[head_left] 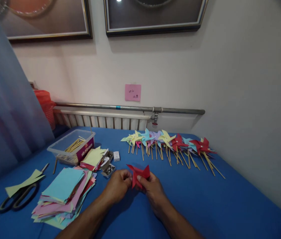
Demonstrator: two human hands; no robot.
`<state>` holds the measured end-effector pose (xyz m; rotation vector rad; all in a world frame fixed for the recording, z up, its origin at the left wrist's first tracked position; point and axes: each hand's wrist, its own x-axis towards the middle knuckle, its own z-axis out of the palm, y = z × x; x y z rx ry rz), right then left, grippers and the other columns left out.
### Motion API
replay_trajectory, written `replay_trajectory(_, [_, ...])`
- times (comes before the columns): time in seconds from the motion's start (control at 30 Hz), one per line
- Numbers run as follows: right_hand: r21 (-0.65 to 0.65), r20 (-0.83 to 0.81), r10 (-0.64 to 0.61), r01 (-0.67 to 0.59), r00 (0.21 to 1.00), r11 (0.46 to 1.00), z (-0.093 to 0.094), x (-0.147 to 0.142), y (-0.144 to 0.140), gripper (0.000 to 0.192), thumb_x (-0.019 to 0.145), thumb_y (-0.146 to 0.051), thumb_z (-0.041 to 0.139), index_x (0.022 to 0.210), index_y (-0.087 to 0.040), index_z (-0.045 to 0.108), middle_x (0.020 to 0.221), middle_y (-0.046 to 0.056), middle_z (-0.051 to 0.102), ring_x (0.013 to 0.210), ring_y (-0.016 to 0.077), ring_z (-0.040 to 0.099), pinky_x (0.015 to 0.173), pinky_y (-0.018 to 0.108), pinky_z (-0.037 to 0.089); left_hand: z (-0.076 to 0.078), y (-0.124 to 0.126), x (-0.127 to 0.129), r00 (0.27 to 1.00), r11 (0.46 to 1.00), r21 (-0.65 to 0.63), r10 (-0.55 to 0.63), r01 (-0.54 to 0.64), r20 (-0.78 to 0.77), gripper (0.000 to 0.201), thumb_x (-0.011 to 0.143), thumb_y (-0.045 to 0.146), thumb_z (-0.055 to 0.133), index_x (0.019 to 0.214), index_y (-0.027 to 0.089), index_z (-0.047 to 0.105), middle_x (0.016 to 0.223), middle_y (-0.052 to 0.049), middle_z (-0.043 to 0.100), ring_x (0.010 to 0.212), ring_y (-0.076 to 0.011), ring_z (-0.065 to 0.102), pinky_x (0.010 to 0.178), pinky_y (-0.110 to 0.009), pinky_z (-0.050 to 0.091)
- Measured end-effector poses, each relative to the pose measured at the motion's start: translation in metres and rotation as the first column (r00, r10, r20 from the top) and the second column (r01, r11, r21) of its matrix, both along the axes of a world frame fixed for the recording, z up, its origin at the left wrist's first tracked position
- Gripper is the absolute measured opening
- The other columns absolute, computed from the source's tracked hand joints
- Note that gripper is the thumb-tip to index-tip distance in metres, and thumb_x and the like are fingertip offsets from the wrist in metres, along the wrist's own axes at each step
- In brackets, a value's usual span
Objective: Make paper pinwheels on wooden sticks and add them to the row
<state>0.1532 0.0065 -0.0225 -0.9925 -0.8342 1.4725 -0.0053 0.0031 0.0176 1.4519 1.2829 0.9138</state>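
Observation:
A red paper pinwheel [140,173] with folded, pointed blades is held between my two hands above the blue table cover. My left hand [119,185] pinches its left side between thumb and fingers. On the other side my right hand [152,190] grips it, the thumb lying across the front near its middle. No stick shows on this pinwheel. Just left of my left hand stands a small open box of metal pins [108,170]. Beyond it are a second small box [109,155] and a little white box [116,156].
Finished pinwheels on sticks [165,137] lie in a row at the back right. To the left are a stack of coloured paper [63,186], cut paper pieces [94,156], a plastic tub of sticks [68,137] and black-handled scissors [22,196] under a green paper strip [26,183].

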Motion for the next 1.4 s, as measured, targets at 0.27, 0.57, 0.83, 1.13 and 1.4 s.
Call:
replay_trajectory(0.27, [0.005,0.012,0.006,-0.006,1.0,1.0,0.002,0.001,-0.002,0.042,0.061,-0.039,0.094,0.093,-0.018,0.077,0.083,0.005,0.08,0.071,0.0208,0.07,0.071,0.032,0.054,-0.002,0.0,-0.001,1.0,1.0,-0.004,-0.018,0.018,0.021,0.009,0.074,0.022,0.056,0.066,0.019,0.059,0.056,0.005,0.052,0.053,-0.0105,0.04,0.053,-0.025,0.026])
replay_trajectory(0.57, [-0.001,0.011,-0.01,0.01,1.0,1.0,0.001,0.0,0.001,0.039,0.059,-0.037,0.094,0.086,-0.017,0.075,0.074,0.002,0.076,0.063,0.0175,0.064,0.064,0.029,0.049,-0.001,-0.001,-0.002,0.998,1.0,0.023,0.011,-0.009,-0.067,0.006,0.072,0.021,0.054,0.067,0.02,0.057,0.057,0.006,0.05,0.054,-0.0108,0.04,0.053,-0.024,0.027])
replay_trajectory(0.83, [0.006,0.009,0.014,-0.014,1.0,1.0,0.002,0.001,-0.001,0.038,0.061,-0.039,0.095,0.086,-0.017,0.076,0.073,0.002,0.075,0.063,0.0174,0.064,0.065,0.03,0.05,0.005,-0.002,-0.002,0.995,1.0,0.028,0.018,-0.015,-0.097,0.009,0.074,0.016,0.055,0.066,0.02,0.057,0.058,0.006,0.05,0.056,-0.0115,0.04,0.055,-0.024,0.029])
replay_trajectory(1.13, [-0.005,0.022,-0.046,0.046,0.999,0.999,-0.011,-0.003,0.009,0.043,0.052,-0.042,0.095,0.082,-0.017,0.076,0.069,0.002,0.075,0.059,0.0175,0.061,0.061,0.03,0.048,-0.003,-0.001,-0.003,0.995,0.999,0.052,0.008,-0.002,-0.104,0.009,0.075,0.017,0.053,0.067,0.02,0.056,0.059,0.006,0.048,0.057,-0.0119,0.039,0.055,-0.025,0.028])
replay_trajectory(1.4, [-0.001,0.016,0.001,-0.001,1.0,1.0,0.005,0.0,-0.001,0.036,0.06,-0.036,0.094,0.086,-0.017,0.076,0.073,0.002,0.075,0.062,0.0176,0.064,0.064,0.029,0.049,-0.001,-0.001,-0.003,0.993,0.999,0.041,0.027,-0.022,-0.117,0.007,0.075,0.018,0.055,0.068,0.02,0.057,0.058,0.005,0.05,0.056,-0.0117,0.04,0.055,-0.025,0.028])
